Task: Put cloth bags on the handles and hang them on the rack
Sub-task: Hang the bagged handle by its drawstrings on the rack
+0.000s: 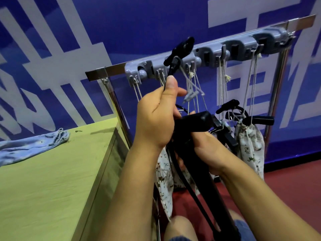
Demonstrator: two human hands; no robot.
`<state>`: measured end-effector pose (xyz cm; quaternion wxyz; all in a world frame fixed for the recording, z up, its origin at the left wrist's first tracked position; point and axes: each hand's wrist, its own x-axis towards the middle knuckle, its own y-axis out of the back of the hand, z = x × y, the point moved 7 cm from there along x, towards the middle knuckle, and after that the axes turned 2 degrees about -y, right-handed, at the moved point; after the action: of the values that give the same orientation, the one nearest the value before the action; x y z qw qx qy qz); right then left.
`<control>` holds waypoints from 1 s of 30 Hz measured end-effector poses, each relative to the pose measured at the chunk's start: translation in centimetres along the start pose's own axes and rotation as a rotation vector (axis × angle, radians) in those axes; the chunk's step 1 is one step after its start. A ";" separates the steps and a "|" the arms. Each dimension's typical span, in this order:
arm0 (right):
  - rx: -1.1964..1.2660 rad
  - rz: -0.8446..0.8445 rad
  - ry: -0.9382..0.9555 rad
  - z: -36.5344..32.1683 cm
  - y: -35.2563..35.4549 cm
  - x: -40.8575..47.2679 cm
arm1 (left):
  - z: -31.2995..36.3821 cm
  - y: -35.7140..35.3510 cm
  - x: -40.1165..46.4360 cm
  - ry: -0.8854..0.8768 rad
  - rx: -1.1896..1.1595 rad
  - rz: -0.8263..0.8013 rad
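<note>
The left hand grips a thin black handle just below the rack, thumb up its stem; the right hand clasps a thicker black grip. Printed cloth bags already dangle by strings. Best to steady the lower grip, lift the top straight into a free clip, and keep the cords untangled

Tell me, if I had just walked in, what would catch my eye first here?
Dead centre, the left hand and the right hand both grip a black handle with a thin black cable. Behind them a grey hook rack runs across a bright blue wall, with printed cloth bags hanging from it on white strings. A blue cloth lies on the green table at the left.
</note>
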<state>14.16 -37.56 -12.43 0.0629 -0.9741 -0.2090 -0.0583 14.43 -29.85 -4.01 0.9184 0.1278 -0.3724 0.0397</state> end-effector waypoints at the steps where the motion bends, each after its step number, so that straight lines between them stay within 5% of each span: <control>1: -0.029 0.005 -0.006 0.1 0.0 0.0 | 0.0 0.2 0.0 -0.013 0.031 0.020; 11: 0.005 -0.070 -0.009 2.0 -0.3 1.5 | -2.1 0.7 -0.9 0.057 0.097 0.043; 17: -0.304 0.176 0.103 1.1 2.1 2.4 | -3.6 1.0 -3.1 -0.050 0.354 0.184; 22: 0.469 0.073 -0.084 0.0 2.2 2.4 | -3.5 -0.5 -5.4 -0.238 0.517 0.180; 26: 0.448 0.055 -0.018 -2.7 2.8 2.1 | -4.7 -3.4 -7.7 -0.320 0.613 -0.001; 30: 0.331 0.014 0.059 -4.1 2.5 0.3 | -7.1 -3.3 -8.9 -0.190 0.595 -0.022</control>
<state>15.13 -40.34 -8.62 0.2292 -0.9497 -0.2070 -0.0511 13.34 -30.99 -15.78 0.8021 0.3982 -0.4273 0.1246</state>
